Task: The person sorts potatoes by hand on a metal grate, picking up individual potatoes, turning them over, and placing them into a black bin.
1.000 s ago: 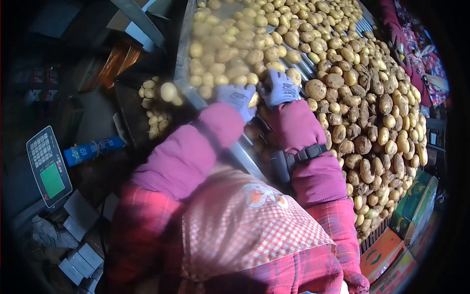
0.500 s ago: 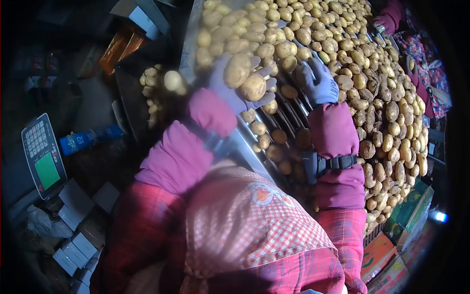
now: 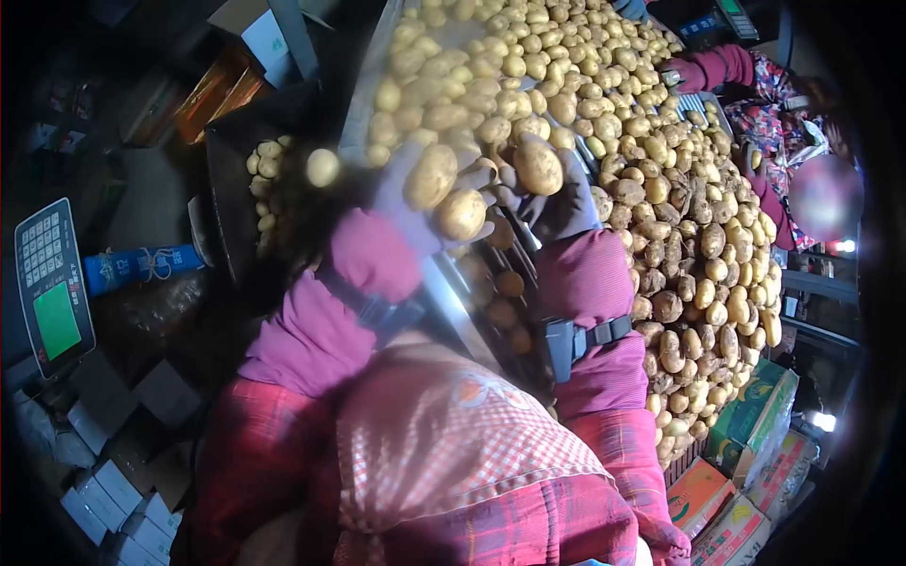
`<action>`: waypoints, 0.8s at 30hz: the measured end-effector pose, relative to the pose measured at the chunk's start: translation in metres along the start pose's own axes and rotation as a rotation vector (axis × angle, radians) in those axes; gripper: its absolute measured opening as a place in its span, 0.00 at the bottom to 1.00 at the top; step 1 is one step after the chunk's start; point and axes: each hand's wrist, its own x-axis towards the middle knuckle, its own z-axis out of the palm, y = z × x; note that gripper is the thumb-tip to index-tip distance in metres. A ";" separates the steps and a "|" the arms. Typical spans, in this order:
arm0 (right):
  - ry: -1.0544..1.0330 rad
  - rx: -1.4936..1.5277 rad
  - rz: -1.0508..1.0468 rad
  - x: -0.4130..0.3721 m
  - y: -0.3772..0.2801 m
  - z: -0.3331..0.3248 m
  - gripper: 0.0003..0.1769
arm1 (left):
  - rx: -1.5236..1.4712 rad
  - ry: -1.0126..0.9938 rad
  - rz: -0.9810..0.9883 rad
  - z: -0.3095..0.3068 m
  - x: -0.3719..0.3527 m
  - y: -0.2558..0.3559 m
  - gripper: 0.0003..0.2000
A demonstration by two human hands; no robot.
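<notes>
My left hand (image 3: pixel 396 203), in a pale purple glove, is turned palm up with two potatoes in it. The upper potato (image 3: pixel 431 176) is oval, and a rounder potato (image 3: pixel 462 215) lies below it near the fingertips. Close beside it, my right hand (image 3: pixel 569 209), also gloved, has its fingers curled round another potato (image 3: pixel 539 167). Both hands are above a metal roller rack (image 3: pixel 514 255), with a few potatoes down among its bars. Behind and to the right spreads a large heap of potatoes (image 3: pixel 661 198), some caked with soil.
A dark bin (image 3: pixel 226 179) with potatoes stands at the left, and a pale potato (image 3: pixel 323 168) shows near it. Farther left is a scale display (image 3: pixel 55 288). A co-worker's sleeved hand (image 3: pixel 684 71) reaches in across the heap. Cartons (image 3: pixel 750 415) stand at the lower right.
My right hand has moved left towards my left hand and now holds a potato. The left hand still carries its two potatoes. The whole view has shifted somewhat.
</notes>
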 end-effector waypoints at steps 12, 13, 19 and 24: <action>-0.213 -1.381 -0.484 -0.019 0.053 0.028 0.29 | 0.511 -0.081 0.256 -0.016 -0.042 0.009 0.37; -0.250 -1.274 -0.492 -0.024 0.057 0.043 0.29 | 0.709 -0.073 0.373 -0.023 -0.049 0.007 0.36; -0.190 -1.012 -0.245 -0.027 0.047 0.032 0.24 | 0.092 -0.157 0.242 -0.042 -0.111 0.058 0.35; 0.073 -1.103 -0.161 -0.036 0.038 0.019 0.20 | 0.417 0.099 0.418 -0.150 -0.114 0.094 0.27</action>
